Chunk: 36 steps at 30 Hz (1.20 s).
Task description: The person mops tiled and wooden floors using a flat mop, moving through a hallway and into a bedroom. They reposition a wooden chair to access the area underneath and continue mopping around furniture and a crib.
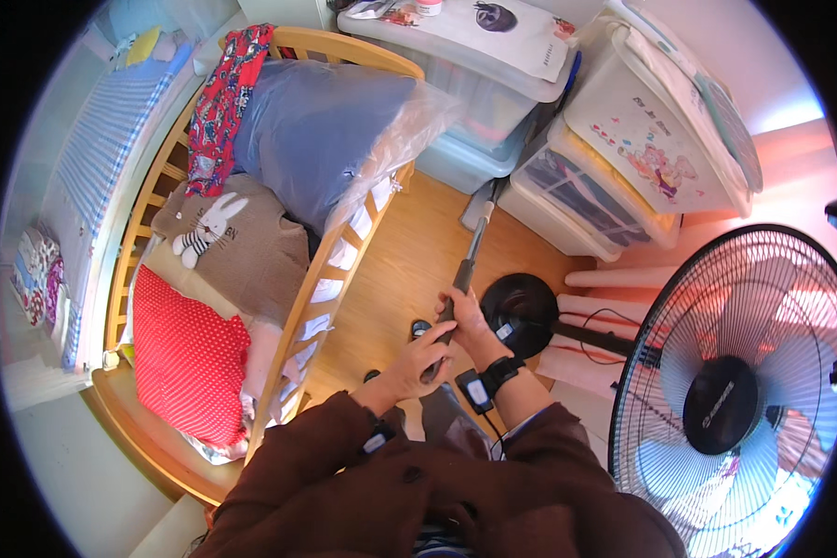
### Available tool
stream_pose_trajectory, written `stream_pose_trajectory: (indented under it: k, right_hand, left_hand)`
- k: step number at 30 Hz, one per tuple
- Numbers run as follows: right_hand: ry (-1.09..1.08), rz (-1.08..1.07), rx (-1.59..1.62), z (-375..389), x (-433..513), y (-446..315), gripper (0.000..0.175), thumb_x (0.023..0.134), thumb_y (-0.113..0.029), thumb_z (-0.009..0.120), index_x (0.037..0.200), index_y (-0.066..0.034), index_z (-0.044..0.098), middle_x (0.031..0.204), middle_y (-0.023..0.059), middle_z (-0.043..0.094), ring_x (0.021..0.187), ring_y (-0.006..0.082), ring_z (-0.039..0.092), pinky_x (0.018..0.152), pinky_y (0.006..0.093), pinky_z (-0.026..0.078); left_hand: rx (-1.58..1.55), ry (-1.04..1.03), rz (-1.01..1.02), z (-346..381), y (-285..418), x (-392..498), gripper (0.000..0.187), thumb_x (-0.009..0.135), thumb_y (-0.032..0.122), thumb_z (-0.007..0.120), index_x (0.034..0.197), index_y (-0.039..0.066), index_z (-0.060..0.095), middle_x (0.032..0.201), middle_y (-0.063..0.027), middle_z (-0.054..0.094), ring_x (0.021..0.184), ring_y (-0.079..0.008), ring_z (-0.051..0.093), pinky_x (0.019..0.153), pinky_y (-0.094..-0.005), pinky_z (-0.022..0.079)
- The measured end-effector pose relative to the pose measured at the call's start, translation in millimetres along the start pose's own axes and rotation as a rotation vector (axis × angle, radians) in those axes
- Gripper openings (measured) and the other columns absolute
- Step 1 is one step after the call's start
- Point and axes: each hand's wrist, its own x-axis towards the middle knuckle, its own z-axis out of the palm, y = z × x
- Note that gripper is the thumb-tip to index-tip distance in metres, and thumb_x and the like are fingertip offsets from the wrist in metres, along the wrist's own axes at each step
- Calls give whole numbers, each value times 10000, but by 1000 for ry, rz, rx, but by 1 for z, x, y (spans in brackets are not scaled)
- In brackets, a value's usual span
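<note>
Both hands are on one pole with a dark grip (463, 276) and a silvery upper section. My left hand (413, 364) holds the handle's near end. Farther along, my right hand (469, 322) wraps around the same grip. The pole slants away over the wood-look floor (390, 244) to a flat grey head (474, 209), perhaps a mop's, beside the storage boxes. Part of that head is hidden by the pole and the boxes. Dark bands with small devices circle both wrists.
A wooden cot (324, 286) holding a red dotted pillow (188, 356) and a bagged blue bundle (307, 125) stands left. Plastic storage boxes (460, 157) and patterned drawers (642, 132) line the back. A standing fan (722, 404) with a round black base (519, 307) is close on the right.
</note>
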Motion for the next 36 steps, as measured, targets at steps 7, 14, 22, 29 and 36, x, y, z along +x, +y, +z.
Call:
stream_pose_trajectory:
  k: [7,14,22,29,36]
  right_hand:
    - [44,-94,-62,-9,53,-21,185,846,-109,509,966,-114,368,733,93,508,537,207,530,425,376,464]
    - [128,52,-170,-22,105,-29,239,825,-72,530,986,-87,353,640,104,478,528,225,519,454,390,465]
    - [-76,203,-24,2,42,51,129,818,-102,566,810,-18,469,655,81,511,569,190,531,522,345,493]
    - [-29,293,-42,31,0,142,92,733,-36,547,806,-4,500,650,130,519,592,247,541,510,373,452]
    - [40,345,-154,42,9,210,259,798,-51,526,1013,29,406,694,146,507,651,284,582,526,448,507]
  left_hand:
    - [86,77,19,-5,6,13,218,679,3,680,855,76,573,1136,-195,561,672,-210,593,574,-276,470]
    - [55,171,-4,-3,32,2,181,694,-8,635,845,62,567,1007,-149,606,661,-250,601,599,-296,487]
    - [90,115,-164,-63,111,-84,100,699,-4,614,790,20,581,983,-180,613,809,-265,625,710,-286,485]
    - [60,262,-265,-91,151,-177,67,711,-17,589,776,-8,579,940,-196,621,790,-206,617,649,-265,466]
    - [-111,483,-313,-81,160,-237,34,796,-19,545,827,-30,555,1054,-195,579,716,-160,626,663,-267,510]
